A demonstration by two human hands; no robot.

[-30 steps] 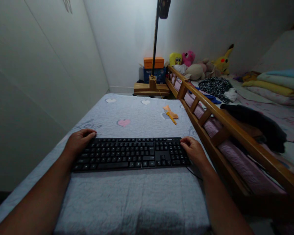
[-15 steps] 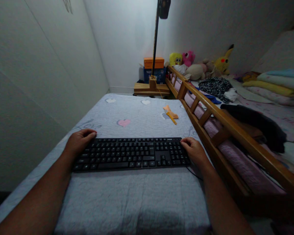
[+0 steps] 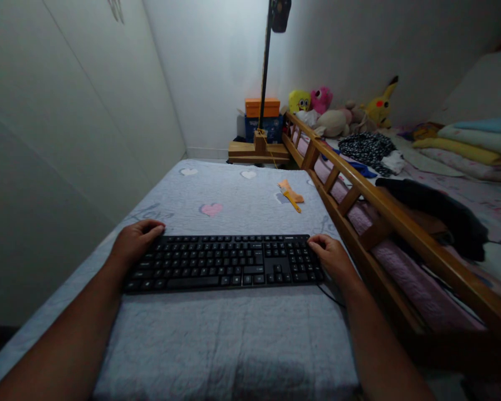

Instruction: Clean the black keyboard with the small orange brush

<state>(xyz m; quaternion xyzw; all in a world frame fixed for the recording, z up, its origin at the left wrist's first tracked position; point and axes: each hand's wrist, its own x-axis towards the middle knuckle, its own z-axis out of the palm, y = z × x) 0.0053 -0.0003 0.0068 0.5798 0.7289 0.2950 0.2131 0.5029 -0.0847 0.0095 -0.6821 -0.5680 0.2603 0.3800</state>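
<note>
On pale-blue quilted cloth (image 3: 229, 328), apparently steadied long black plastic keyboard (image 3: 212, 262) with curled left hand (image 3: 136, 240), hold unclear, and corner-pinching right hand (image 3: 332, 256); next needed even pressure.

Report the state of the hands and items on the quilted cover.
Black rectangular plastic keyboard: flat, keys up
Left bare hand: curled at its left end
Right bare hand: curled at its right end
Thin black cable: curved
Yellow-handled brush: partly over orange cloth
Grey quilted cover: spread out
</note>
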